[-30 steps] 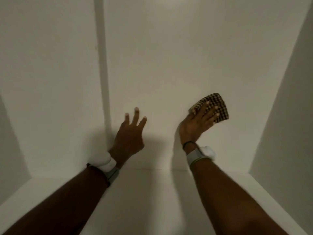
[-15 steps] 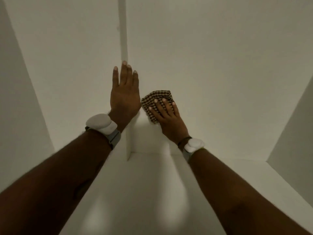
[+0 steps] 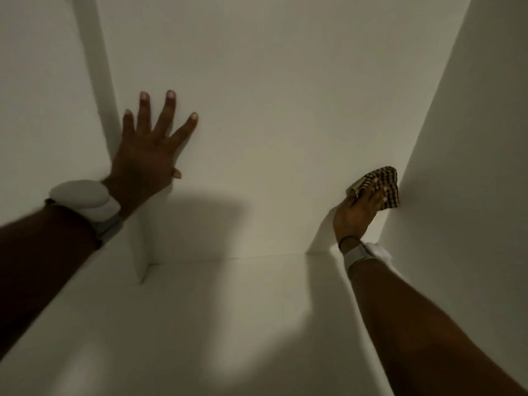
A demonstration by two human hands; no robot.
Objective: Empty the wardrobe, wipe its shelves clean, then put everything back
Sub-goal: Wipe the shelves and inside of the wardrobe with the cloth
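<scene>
- Left hand, fingers spread, lies flat on the back panel; leaning hard could flex it.
- Right hand, fingers flat, presses the cloth beside the side wall; unpinched, it may slip off.

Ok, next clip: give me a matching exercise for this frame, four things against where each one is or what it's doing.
Things:
1. left hand
2. right hand
3. cloth
4. shelf

Places or states:
A. checked, in the right-hand corner of the back wall
B. white, flat, at the bottom of the view
C. fingers spread, flat on the back wall
D. pressing something against the wall

Pairs: 1-C, 2-D, 3-A, 4-B
</scene>
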